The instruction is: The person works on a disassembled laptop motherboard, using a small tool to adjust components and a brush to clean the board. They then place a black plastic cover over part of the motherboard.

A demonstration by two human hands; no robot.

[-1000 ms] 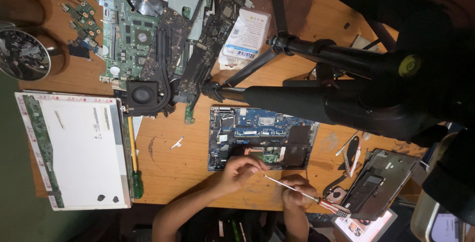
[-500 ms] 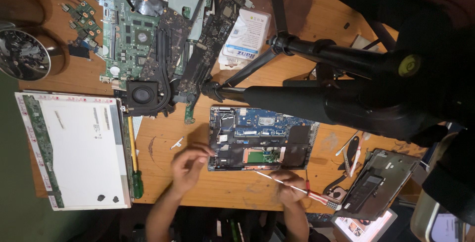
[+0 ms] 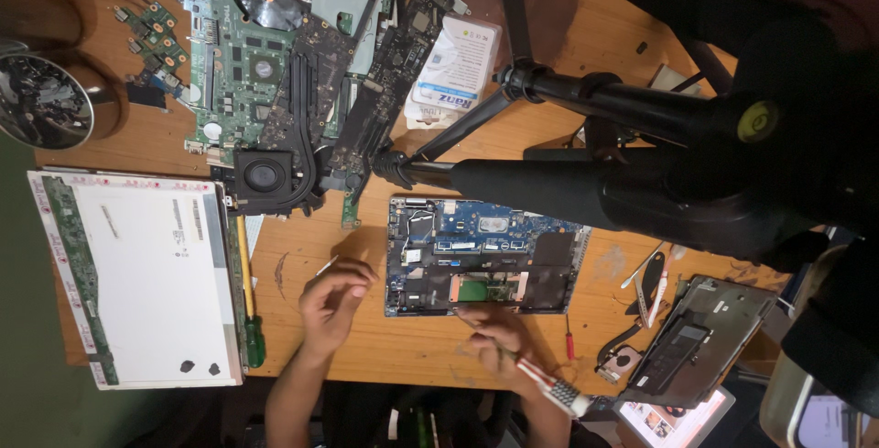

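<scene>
Left hand is hovering beside the blue board, fingers loosely curled, pinching something tiny. Right hand is gripping one screwdriver at the board's near edge. Two hands, one board.

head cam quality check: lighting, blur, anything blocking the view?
Head view: warm, dim light; the brown wooden table is evenly lit, darker toward the bottom edge. A black tripod close to the lens blocks the upper right. The left hand is fairly sharp; the right hand looks slightly soft. The white rectangular display panel is bright but not blown out.
</scene>
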